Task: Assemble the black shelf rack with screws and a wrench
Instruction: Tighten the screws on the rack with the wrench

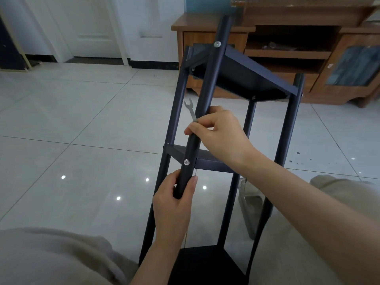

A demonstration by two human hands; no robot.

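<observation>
The tiled floor [61,120] fills the left side. The black shelf rack [286,130] lies tilted over the person's lap. Its long axis runs from the bottom edge away toward the wooden cabinet [197,38], with the far end raised. The left hand [172,204] grips the lower part of the front post [208,83], fingers and thumb curled round the tube, just below a screw [186,162]. A second screw [217,44] sits near the far end of the same post. The wrench [190,110] lies almost parallel to the post, at its left side, and its open end points up and away from the person. The right hand [222,136] holds the wrench handle against the post, with the thumb across the front and the fingers curled behind.
</observation>
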